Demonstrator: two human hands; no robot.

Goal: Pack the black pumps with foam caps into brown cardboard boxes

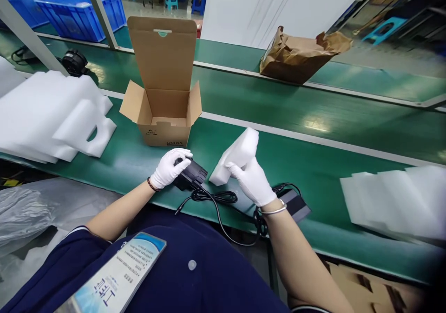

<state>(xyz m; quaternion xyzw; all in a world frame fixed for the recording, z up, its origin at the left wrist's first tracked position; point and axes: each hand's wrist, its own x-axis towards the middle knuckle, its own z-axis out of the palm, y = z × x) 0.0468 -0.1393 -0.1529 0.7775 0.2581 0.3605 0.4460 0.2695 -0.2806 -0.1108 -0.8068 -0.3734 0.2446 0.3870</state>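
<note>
My left hand (169, 168), in a white glove, is shut on a black cylindrical device (191, 174) and partly covers it. My right hand (251, 181), also gloved, grips a white foam block (237, 154) at its lower end. A black cable (218, 196) runs from the device across the green belt (313, 164), toward a flat black adapter (295, 204) near my right wrist. An open cardboard box (163, 117) stands just beyond my hands, with its lid upright and an insert inside.
Stacks of white foam inserts lie on the belt at left (49, 117) and right (393, 201). A similar black device (75, 62) sits farther back on the left. Beyond are a crumpled brown paper package (299, 57) and blue crates (80, 15). A plastic bag (21, 215) lies at lower left.
</note>
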